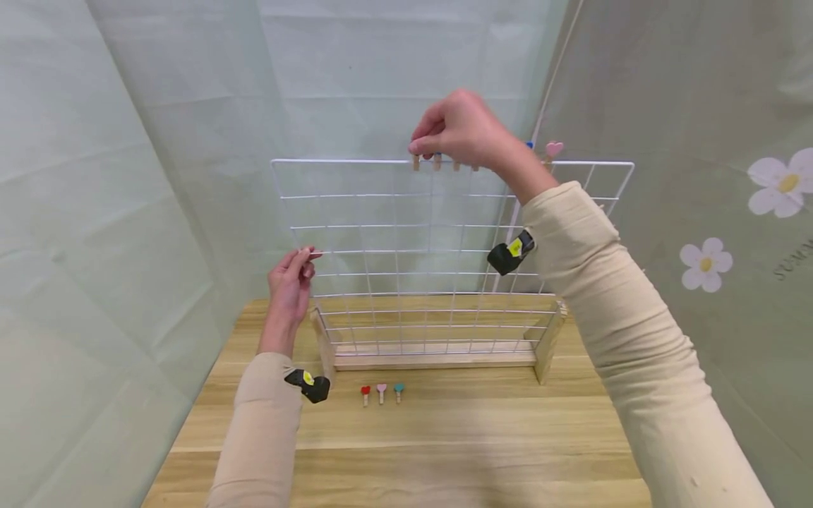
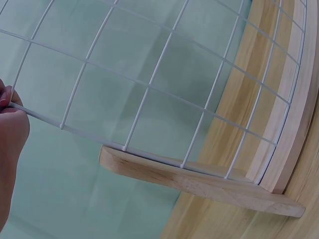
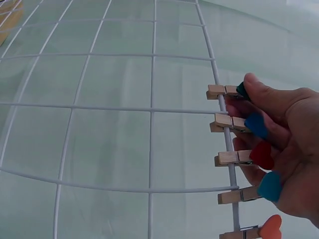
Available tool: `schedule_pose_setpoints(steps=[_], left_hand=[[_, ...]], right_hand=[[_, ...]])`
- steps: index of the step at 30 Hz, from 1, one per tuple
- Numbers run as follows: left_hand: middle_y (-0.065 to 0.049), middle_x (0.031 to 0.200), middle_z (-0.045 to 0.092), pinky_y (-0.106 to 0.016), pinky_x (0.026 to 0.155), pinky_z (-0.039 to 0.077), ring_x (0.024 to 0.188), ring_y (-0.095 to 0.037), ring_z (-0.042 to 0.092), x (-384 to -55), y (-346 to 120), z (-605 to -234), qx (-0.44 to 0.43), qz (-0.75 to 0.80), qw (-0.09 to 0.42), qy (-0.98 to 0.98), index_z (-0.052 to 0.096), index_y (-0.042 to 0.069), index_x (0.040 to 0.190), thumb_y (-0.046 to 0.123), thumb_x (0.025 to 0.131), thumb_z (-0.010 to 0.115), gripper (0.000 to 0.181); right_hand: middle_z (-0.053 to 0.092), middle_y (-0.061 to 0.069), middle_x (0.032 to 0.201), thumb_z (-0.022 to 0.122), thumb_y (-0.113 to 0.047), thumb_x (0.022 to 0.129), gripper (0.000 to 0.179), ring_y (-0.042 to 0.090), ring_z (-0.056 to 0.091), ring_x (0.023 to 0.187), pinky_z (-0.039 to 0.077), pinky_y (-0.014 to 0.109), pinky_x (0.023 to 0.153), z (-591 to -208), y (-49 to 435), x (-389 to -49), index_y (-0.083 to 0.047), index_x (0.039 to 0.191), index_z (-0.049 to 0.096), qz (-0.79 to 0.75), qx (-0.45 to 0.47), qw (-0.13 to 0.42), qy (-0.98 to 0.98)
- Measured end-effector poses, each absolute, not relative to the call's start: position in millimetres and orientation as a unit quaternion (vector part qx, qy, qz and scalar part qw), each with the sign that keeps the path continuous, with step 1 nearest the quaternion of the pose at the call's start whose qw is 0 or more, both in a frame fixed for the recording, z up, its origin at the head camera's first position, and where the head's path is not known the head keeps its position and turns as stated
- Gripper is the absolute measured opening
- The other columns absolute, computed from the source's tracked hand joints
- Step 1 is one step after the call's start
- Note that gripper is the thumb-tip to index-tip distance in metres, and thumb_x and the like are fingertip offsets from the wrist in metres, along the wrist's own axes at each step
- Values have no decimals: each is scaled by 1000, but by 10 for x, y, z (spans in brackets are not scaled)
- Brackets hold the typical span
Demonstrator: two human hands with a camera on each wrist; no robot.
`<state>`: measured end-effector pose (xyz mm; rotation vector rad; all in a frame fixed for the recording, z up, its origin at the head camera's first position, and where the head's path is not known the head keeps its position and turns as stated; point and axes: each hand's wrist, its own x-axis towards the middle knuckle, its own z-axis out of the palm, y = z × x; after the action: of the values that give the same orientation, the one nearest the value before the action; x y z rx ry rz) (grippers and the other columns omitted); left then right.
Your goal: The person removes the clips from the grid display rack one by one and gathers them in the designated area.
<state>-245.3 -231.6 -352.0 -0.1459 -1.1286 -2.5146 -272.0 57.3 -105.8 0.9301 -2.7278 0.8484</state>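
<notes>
Right hand (image 1: 462, 130) pinching dark-green heart clothespin (image 3: 229, 91), top edge of wire grid (image 1: 397, 250); left hand (image 1: 291, 282) grasping left edge. Three clothespins (image 1: 382, 392) on table (image 1: 508, 437), nearer left edge.

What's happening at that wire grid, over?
Right hand pinching dark green clothespin on top wire. Left hand gripping grid at side. Three clothespins on table. Neighbouring clothespins crowd close.
</notes>
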Motion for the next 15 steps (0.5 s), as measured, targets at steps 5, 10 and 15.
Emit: schedule_pose_setpoints(steps=[5, 10, 15], left_hand=[[-8, 79, 70, -18, 56, 36, 59, -10, 43, -2446, -2317, -3527, -52, -891, 186, -410, 73, 2, 84, -3, 95, 56, 21], [-9, 78, 70, -19, 56, 36, 59, -10, 43, -2445, -2311, -3524, -53, -893, 186, -406, 72, 0, 84, -3, 95, 56, 20], [-9, 80, 69, -18, 56, 37, 60, -11, 44, -2445, -2309, -3524, -50, -895, 182, -405, 72, 0, 85, -2, 95, 58, 18]], right_hand=[[69, 3, 79, 68, -22, 92, 16, 13, 57, 61, 45, 24, 52, -1084, 540, -2707, -6, 93, 73, 258, 327, 93, -904], [69, 6, 84, 65, -14, 94, 13, 14, 61, 65, 47, 25, 60, -1121, 516, -2709, -3, 94, 71, 254, 338, 108, -900], [70, 6, 87, 63, -13, 95, 13, 14, 61, 67, 48, 24, 64, -1148, 508, -2712, -2, 96, 70, 244, 337, 127, -900]])
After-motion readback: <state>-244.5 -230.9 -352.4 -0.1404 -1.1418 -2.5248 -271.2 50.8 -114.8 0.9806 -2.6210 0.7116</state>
